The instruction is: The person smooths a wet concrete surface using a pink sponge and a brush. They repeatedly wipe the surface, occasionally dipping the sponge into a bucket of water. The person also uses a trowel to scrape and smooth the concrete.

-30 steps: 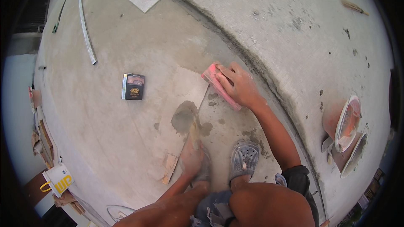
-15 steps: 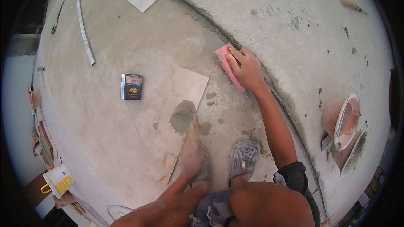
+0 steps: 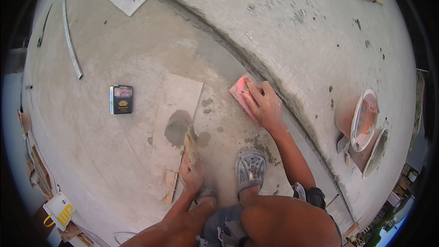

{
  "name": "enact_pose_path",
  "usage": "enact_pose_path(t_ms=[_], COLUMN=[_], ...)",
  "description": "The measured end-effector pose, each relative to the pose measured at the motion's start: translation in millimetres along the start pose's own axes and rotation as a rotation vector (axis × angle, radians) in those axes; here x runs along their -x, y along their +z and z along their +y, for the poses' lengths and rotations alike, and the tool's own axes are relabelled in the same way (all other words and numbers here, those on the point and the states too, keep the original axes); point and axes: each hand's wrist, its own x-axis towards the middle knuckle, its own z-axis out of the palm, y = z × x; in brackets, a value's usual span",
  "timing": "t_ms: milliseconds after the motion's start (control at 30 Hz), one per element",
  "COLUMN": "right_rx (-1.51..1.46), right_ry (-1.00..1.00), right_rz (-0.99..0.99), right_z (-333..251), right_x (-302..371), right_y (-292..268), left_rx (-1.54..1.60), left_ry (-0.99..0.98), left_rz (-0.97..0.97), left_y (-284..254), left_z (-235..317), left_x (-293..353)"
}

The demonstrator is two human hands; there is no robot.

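The right hand (image 3: 269,110) holds a pink float (image 3: 239,92), the left hand (image 3: 191,174) a brush (image 3: 189,144), each grip closed.

Looks like matt plastic on the pink rectangular float (image 3: 239,92); shows dry, coarse fibre on the straw-coloured brush (image 3: 190,142). Reads as smooth cement across the grey floor (image 3: 109,155), rough and crumbly along the dark groove (image 3: 219,37). Appears dusty on the grey perforated plastic clog (image 3: 250,167).

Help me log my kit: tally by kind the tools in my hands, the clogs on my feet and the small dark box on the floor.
Pink hand tool: 1
Bristle brush: 1
Clogs: 2, the left partly hidden
Dark box: 1
Total: 5
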Motion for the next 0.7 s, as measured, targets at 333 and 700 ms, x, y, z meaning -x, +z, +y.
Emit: enact_pose_path(t_ms=[333, 700], right_rx=[-0.101, 0.006], right_ry=[0.041, 0.064], right_rz=[-0.170, -0.061], right_z=[-10, 9], right_x=[-15, 1], right_y=[-1, -13], left_rx=[0.101, 0.117], left_ry=[-0.014, -0.041], left_rz=[0.001, -0.048], left_y=[0, -7], left_z=[6, 4], left_x=[1, 2])
